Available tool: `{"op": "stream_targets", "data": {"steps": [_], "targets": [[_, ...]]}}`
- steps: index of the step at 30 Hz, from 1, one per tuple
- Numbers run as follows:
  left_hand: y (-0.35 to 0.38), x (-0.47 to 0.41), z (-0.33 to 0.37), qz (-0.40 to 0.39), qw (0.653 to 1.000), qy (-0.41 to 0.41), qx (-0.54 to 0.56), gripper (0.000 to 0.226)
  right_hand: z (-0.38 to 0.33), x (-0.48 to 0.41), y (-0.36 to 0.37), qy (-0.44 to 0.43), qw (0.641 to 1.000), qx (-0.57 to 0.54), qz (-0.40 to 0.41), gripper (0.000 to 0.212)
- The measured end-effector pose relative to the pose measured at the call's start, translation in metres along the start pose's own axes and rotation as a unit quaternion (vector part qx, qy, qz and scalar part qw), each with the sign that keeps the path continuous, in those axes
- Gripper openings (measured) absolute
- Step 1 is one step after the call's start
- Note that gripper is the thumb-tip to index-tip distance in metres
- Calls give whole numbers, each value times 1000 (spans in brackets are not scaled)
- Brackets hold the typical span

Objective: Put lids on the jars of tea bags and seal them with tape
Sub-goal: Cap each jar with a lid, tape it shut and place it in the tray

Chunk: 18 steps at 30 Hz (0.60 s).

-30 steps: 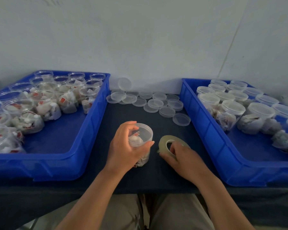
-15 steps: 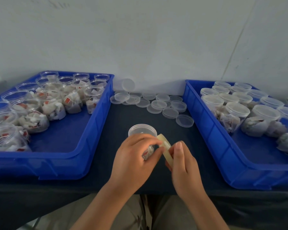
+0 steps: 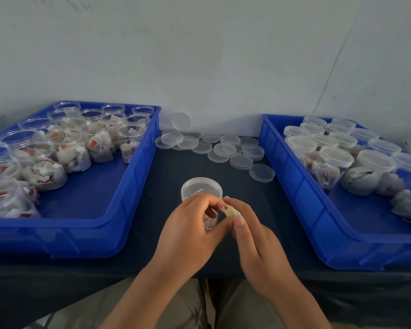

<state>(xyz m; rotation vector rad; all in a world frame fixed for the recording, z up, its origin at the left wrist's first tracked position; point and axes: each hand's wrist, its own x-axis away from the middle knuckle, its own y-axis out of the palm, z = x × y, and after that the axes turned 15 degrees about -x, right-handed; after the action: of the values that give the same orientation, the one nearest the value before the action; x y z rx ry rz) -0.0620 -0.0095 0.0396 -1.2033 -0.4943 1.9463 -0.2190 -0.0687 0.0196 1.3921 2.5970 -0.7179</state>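
Note:
A clear jar of tea bags [image 3: 201, 189] with its lid on stands on the dark table in front of me. My left hand [image 3: 190, 233] curls round the jar's near side, its fingertips meeting the tape. My right hand [image 3: 249, 231] pinches a pale roll of tape [image 3: 230, 210] held upright against the jar's right side. Most of the roll is hidden by my fingers.
A blue tray [image 3: 100, 224] on the left holds several open jars of tea bags [image 3: 97, 143]. A blue tray [image 3: 301, 193] on the right holds several lidded jars [image 3: 335, 162]. Loose clear lids [image 3: 223, 148] lie at the back of the dark table [image 3: 166, 167], by the wall.
My right hand lifted the tape roll off the table and brought it against the jar. My left hand shifted from the jar's top to its near side, meeting the tape.

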Motion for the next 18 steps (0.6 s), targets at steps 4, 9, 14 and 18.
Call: {"op": "stream_targets", "data": {"steps": [4,9,14,18], "targets": [[-2,-1,-1,51,999,8,-15,26,-4,2,-2,-10,1000,-6,-2,42],[-3,-2,-1,97,995,-14,-15,28,-9,-3,-2,19,997,67,-27,38],[1,8,5,123,990,-65,38,26,-13,-5,-6,7,998,60,12,42],[3,12,6,95,979,-150,99,21,-16,-7,-12,-9,998,51,22,40]]}}
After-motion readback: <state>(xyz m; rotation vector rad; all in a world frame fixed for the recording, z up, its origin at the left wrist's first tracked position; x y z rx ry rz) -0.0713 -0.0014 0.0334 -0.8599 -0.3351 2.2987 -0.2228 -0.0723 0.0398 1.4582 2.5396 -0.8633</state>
